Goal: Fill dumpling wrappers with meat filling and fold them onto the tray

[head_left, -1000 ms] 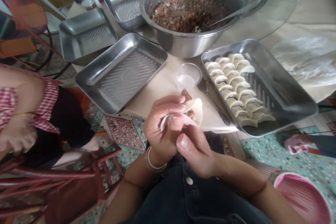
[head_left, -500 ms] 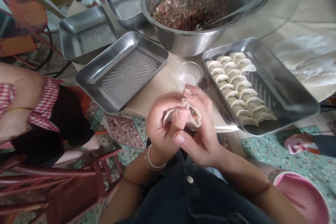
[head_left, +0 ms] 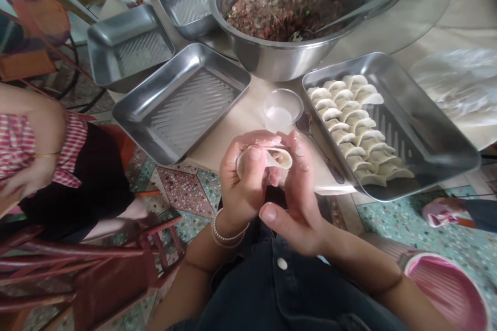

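Both my hands hold one pale dumpling [head_left: 277, 158] just in front of the table edge. My left hand [head_left: 243, 181] is curled round its left side, thumb laid over the wrapper. My right hand [head_left: 297, 191] cups it from the right, fingers pressed on the fold, thumb sticking out below. A steel tray [head_left: 427, 129] to the right holds two rows of several folded dumplings [head_left: 355, 121]. A big steel bowl [head_left: 272, 64] of minced meat filling [head_left: 285, 10] stands behind, with a spoon handle [head_left: 349, 13] resting in it.
A small clear cup of water [head_left: 282, 109] sits just beyond my hands. Three steel trays [head_left: 180, 103] [head_left: 128, 51] [head_left: 186, 0] lie to the left and back. Another person in a red checked sleeve [head_left: 23, 150] sits at left. A pink stool [head_left: 446, 289] stands at lower right.
My right hand has come up from below and closed round the dumpling, folding the open wrapper over. Both hands rose slightly toward the cup.
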`<move>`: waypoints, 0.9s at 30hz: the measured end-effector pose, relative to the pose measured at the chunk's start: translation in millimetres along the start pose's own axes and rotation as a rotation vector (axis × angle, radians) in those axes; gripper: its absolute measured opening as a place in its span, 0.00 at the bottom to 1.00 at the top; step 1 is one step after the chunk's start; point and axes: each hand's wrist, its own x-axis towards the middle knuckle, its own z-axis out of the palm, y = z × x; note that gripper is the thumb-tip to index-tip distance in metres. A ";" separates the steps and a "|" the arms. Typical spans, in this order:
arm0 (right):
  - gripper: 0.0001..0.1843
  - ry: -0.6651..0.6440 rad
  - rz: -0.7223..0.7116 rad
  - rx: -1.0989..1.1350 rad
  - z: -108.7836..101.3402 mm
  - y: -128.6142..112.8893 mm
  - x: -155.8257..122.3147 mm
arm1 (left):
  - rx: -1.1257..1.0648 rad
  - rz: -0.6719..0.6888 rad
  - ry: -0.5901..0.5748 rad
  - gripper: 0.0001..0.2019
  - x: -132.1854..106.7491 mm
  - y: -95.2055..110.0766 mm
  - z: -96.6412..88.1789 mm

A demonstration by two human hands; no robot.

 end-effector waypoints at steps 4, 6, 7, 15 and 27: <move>0.48 -0.087 0.070 0.092 7.3 2.3 -6.6 | 0.063 0.119 0.093 0.07 2.2 -3.9 0.3; 0.49 -0.105 0.045 0.114 9.0 1.2 -5.5 | 0.101 0.158 0.130 0.09 1.5 -5.7 1.6; 0.50 -0.110 0.030 0.117 9.6 0.5 -4.5 | 0.120 0.174 0.141 0.09 0.7 -6.4 2.3; 0.43 0.062 -0.100 -0.030 12.3 -2.5 -3.3 | 0.203 0.127 0.151 0.08 -4.4 -1.6 7.9; 0.28 0.355 -0.303 -0.544 -2.8 -1.4 8.0 | 0.373 0.195 0.133 0.05 -4.2 4.4 0.9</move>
